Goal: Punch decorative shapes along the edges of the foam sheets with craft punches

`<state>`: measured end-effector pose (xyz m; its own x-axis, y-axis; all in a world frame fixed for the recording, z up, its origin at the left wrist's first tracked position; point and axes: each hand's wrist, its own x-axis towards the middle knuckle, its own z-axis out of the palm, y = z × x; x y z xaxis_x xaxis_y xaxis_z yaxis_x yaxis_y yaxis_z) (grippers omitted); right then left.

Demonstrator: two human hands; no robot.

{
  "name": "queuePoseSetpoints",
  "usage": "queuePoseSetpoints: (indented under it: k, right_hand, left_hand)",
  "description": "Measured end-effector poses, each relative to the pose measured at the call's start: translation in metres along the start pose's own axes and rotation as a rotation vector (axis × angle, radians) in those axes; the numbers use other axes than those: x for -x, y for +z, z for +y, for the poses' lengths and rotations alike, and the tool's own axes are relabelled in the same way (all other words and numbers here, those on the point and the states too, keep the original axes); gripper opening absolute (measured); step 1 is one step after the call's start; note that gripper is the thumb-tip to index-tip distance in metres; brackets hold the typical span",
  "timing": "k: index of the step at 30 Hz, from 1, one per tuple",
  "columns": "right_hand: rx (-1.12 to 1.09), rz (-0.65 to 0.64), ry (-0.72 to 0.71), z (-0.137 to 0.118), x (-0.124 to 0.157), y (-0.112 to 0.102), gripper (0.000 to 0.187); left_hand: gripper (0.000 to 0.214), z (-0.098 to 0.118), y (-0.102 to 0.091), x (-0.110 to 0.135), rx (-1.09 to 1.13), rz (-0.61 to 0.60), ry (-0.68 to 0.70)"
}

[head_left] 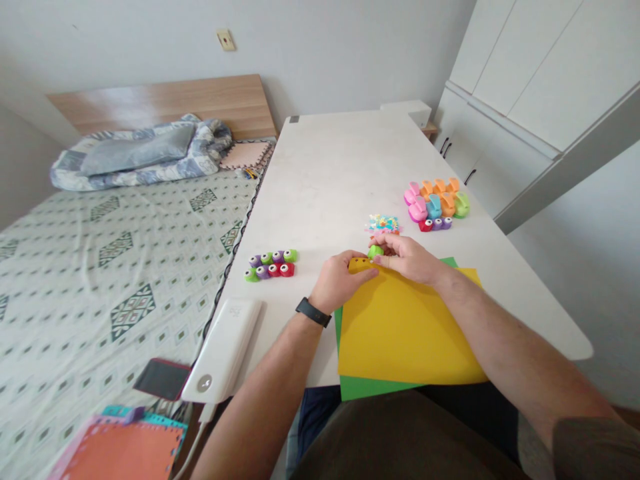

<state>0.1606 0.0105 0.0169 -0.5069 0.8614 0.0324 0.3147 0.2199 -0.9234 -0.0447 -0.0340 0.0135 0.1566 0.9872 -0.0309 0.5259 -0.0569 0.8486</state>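
A yellow paper sheet [405, 327] lies over a green sheet [370, 388] at the table's near edge. My left hand [341, 283] pinches the yellow sheet's far left corner, thumb on top. Several small dark holes run along that far edge beside my fingers. My right hand [407, 259] is closed on a small green craft punch [375, 252], which sits at the same edge just right of the holes. Just beyond the punch is a pile of small colourful paper cutouts [384, 223].
Several small punches [270, 265] stand in two rows on the left. Larger lever punches [435, 200] and a few small ones [436, 225] are at the right. A white power bank [225, 347] with a cable lies at the left edge, near a phone [163, 379] on the bed.
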Motion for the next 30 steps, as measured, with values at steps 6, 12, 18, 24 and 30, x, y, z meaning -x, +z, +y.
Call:
queuePoseSetpoints:
  k: [6, 12, 18, 24, 30]
  right_hand:
    - [-0.209, 0.079, 0.091, 0.001, -0.001, -0.003, 0.036]
    - [-0.264, 0.130, 0.142, 0.003, -0.004, -0.005, 0.043]
    - [-0.334, 0.166, 0.183, 0.007, -0.007, -0.005, 0.043]
    - [-0.214, 0.323, 0.196, 0.011, -0.009, -0.013, 0.041]
    - [-0.154, 0.401, 0.233, 0.011, -0.011, -0.018, 0.044]
  left_hand:
    - [0.032, -0.006, 0.001, -0.002, 0.033, -0.007, 0.003]
    - [0.030, -0.004, 0.000, -0.001, 0.011, -0.006, 0.008]
    - [0.028, -0.001, 0.001, 0.000, -0.016, -0.002, 0.012]
    - [0.029, -0.001, 0.001, 0.000, -0.020, 0.004, 0.019]
    - [0.027, -0.001, 0.002, 0.000, -0.050, 0.014, 0.039]
